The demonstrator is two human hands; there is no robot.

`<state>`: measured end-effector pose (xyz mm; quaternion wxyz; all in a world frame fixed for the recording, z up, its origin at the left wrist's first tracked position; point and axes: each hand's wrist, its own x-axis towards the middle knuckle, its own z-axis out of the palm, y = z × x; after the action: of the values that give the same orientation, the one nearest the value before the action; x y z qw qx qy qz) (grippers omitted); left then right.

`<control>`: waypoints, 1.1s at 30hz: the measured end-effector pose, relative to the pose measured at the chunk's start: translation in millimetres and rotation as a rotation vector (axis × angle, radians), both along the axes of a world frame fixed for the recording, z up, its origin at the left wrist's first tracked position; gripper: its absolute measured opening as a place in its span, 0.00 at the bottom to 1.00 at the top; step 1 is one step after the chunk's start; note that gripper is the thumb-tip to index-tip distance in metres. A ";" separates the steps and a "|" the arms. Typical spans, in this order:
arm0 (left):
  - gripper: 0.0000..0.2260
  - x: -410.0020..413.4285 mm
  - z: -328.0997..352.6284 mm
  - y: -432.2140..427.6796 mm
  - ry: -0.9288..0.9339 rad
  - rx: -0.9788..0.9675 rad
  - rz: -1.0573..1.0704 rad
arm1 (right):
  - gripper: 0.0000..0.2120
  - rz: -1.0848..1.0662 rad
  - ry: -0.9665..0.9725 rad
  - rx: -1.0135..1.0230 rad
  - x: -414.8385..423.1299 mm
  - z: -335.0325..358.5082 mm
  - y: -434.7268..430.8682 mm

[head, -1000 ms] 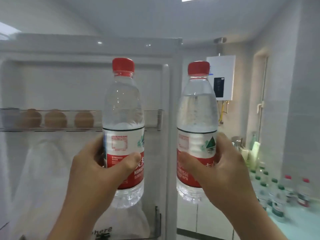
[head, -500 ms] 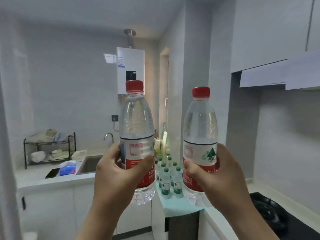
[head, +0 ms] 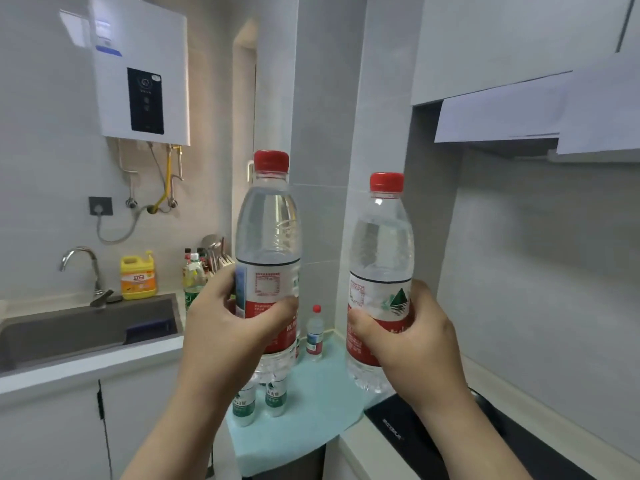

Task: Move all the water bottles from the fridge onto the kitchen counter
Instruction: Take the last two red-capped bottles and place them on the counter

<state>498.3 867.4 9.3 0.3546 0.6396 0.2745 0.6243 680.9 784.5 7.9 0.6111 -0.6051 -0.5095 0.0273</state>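
Fingers [head: 277, 306] of the left hand [head: 228, 327] were wrapped tight around the label of the left water bottle [head: 267, 244], thumb across the front; the right hand [head: 412, 344] clamped the right water bottle [head: 380, 271] the same way, thumb on its red band. Both bottles were upright, held in the air above the counter, red caps on, clear water filling them nearly to the shoulder. The left one stood slightly higher than the right.

Below them, a pale teal mat [head: 311, 410] covered the kitchen counter [head: 349, 441]. On it stood a small red-capped bottle [head: 314, 336] near the wall corner and two small green-labelled bottles [head: 259, 398] side by side, partly hidden behind the left hand's bottle. A black cooktop [head: 408, 431] lay just right of the mat.

To the left sat a dark sink [head: 83, 327] with a chrome tap [head: 81, 268], a yellow detergent jug [head: 138, 277] at its rim. A white water heater [head: 142, 71] hung on the grey tiled wall, and white cabinets [head: 519, 39] ran overhead on the right.
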 end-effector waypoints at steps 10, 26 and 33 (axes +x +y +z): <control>0.15 90.1 -47.5 111.7 0.063 -0.144 -0.036 | 0.17 -0.069 0.026 -0.119 79.2 -34.0 100.0; 0.18 264.3 -195.1 315.9 0.107 -0.502 0.241 | 0.18 0.083 0.049 -0.433 248.0 -165.4 353.8; 0.18 299.0 -290.6 369.7 0.208 -0.748 0.382 | 0.18 0.106 0.132 -0.632 280.5 -272.2 430.2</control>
<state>797.4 1237.2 -281.3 0.4107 0.4641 0.6297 0.4685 961.4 1214.7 -264.3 0.4224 -0.7346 -0.4658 0.2549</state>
